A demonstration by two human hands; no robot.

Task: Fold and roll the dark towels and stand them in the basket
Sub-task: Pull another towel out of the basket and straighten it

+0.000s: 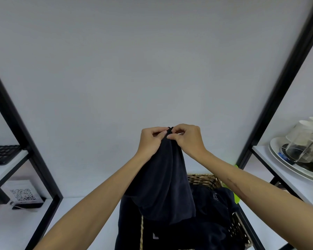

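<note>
A dark towel (161,181) hangs in the air in front of a plain white wall (152,60). It is held up by its top edge, and the rest of it drops down in long soft folds. Its bottom part hangs over the basket (204,179) and hides some of it.

The left hand (150,141) pinches the top edge of the towel, with its fingers curled in around the cloth. The right hand (186,139) pinches the same top edge just beside it. The two hands are so close that their fingertips almost touch. Both arms reach up from the bottom of the view.

The basket is brown and woven. It sits low, under the hands and a bit to the right. More dark towels (217,213) lie in it in a loose heap, not rolled. One of them has small pale letters on it, too small to read. Some dark cloth also hangs over the left side of the basket. A bit of bright green (236,198) peeks out just past the right arm; what it is cannot be told.

On the right, a white shelf (287,179) holds a white plate (276,156) with a clear glass jug (304,143) on it. On the left, a keyboard (4,154) rests on a shelf, and below it stands a card (22,194) with a square code. Black bars (278,98) frame both sides.
</note>
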